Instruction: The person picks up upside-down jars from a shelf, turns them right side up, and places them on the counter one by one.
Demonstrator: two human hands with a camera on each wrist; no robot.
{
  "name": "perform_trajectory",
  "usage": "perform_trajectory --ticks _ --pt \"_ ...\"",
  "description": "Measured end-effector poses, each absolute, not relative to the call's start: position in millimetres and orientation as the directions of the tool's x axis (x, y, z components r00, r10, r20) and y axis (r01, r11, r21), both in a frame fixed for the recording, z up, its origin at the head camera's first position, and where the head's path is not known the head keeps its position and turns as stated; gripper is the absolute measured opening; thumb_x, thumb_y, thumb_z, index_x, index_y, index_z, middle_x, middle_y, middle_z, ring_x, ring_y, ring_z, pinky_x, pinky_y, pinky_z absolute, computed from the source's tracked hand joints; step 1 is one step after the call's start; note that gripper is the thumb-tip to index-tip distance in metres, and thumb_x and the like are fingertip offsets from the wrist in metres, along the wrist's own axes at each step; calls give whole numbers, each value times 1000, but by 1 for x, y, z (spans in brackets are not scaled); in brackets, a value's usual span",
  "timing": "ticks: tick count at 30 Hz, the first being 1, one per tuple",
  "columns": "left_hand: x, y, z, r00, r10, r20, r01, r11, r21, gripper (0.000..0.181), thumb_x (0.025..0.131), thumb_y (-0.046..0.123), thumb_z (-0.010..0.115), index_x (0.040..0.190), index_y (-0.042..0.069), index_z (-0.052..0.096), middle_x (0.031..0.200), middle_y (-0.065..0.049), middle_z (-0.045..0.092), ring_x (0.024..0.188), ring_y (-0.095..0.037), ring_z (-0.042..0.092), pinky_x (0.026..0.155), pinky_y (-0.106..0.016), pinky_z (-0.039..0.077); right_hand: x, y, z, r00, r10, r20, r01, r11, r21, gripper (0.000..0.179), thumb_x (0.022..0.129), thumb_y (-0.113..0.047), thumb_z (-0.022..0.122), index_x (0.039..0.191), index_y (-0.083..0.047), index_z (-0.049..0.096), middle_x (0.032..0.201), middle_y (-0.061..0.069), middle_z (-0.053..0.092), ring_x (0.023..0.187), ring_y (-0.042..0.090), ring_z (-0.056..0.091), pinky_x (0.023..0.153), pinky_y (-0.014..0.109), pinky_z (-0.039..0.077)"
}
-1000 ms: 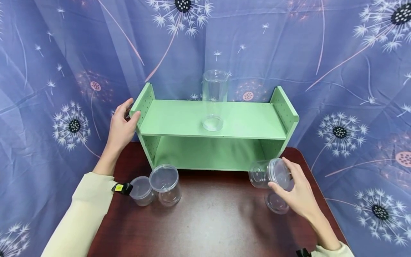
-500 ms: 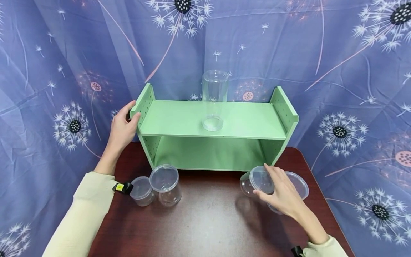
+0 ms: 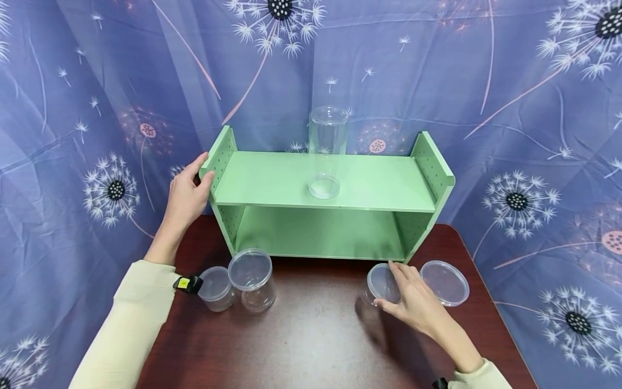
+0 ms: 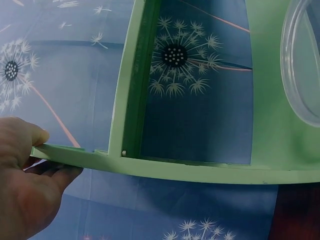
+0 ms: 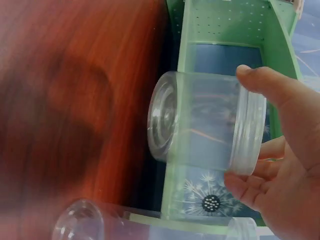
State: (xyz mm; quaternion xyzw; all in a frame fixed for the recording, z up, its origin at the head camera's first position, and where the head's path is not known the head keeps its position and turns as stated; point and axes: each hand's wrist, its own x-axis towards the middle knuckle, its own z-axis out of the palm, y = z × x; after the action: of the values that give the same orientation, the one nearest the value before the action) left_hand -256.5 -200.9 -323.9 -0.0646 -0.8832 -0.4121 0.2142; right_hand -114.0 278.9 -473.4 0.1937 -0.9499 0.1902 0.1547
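My left hand (image 3: 187, 194) grips the top of the left side panel of a green two-tier shelf (image 3: 277, 175). In the left wrist view the thumb lies on one face of the panel, the fingers on the other. With my right hand (image 3: 420, 302) I hold a clear plastic jar (image 5: 207, 120) by its lid (image 5: 249, 131), thumb and fingers on opposite sides. The jar is close over the table, in front of the shelf's right end. Just right of my hand stands another clear lidded jar (image 3: 444, 282), its lower part hidden.
A tall clear jar (image 3: 326, 151) stands on the upper board, near its middle. At the shelf's front left, a short lidded jar (image 3: 216, 292) and a taller lidded jar (image 3: 252, 278) sit on the brown table (image 3: 311, 335). A patterned blue curtain (image 3: 515, 108) surrounds the table.
My right hand has carried its jar left and down, from above the right-hand jar, turning it more upright. The right-hand jar's lid has come into view. My left hand stays on the shelf.
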Motion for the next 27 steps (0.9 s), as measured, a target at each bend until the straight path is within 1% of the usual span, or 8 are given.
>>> perform_trajectory --ticks 1,3,4,10,14,19,23,27 --pt "-256 -201 -324 -899 -60 434 292 656 696 53 108 29 52 158 15 44 114 -21 62 76 -25 48 76 -37 40 -113 278 -475 -882 -308 357 -421 855 -303 95 74 -39 91 143 13 50 133 28 58 121 41 55 97 58 52" --pt "-256 -201 -324 -900 -59 431 291 656 697 53 108 30 52 158 16 44 96 -18 55 69 -23 46 70 -35 38 -112 277 -478 -891 -303 338 -408 861 -303 95 75 -39 92 143 13 50 133 29 58 122 42 56 98 58 51" --pt "-256 -201 -324 -900 -58 431 292 655 697 53 108 30 52 158 16 44 92 -16 53 68 -22 46 68 -34 38 -111 276 -480 -896 -300 328 -401 863 -307 95 75 -38 92 143 13 50 133 29 58 122 42 55 99 58 51" --pt "-256 -202 -325 -896 -63 439 298 649 700 52 107 29 53 158 17 46 88 -12 52 68 -19 46 67 -32 37 -109 274 -493 -908 -299 293 -389 863 -323 93 78 -34 91 142 17 47 134 34 56 125 46 54 102 59 49" --pt "-257 -202 -326 -894 -66 443 299 649 700 52 107 29 54 157 17 47 78 -8 46 62 -15 43 63 -32 36 -107 273 -500 -910 -297 289 -386 861 -331 93 77 -31 91 141 19 47 134 36 55 125 48 54 101 60 49" --pt "-258 -203 -326 -895 -71 441 296 644 705 51 107 29 55 157 18 48 76 -7 46 59 -12 41 60 -31 36 -108 273 -506 -906 -303 297 -394 860 -325 93 76 -30 92 140 20 47 132 36 56 122 49 54 101 60 49" --pt "-258 -203 -326 -896 -73 438 296 639 710 52 107 29 55 157 18 48 76 -6 45 59 -12 41 61 -30 36 -109 274 -510 -906 -299 300 -390 864 -318 94 74 -28 93 139 21 47 130 37 56 120 49 55 100 60 49" --pt "-257 -203 -325 -899 -70 432 295 632 717 52 107 29 54 157 18 47 72 -4 43 60 -12 40 59 -29 35 -110 274 -512 -921 -280 269 -362 872 -330 94 74 -27 93 140 21 46 132 38 55 123 50 54 103 60 47"
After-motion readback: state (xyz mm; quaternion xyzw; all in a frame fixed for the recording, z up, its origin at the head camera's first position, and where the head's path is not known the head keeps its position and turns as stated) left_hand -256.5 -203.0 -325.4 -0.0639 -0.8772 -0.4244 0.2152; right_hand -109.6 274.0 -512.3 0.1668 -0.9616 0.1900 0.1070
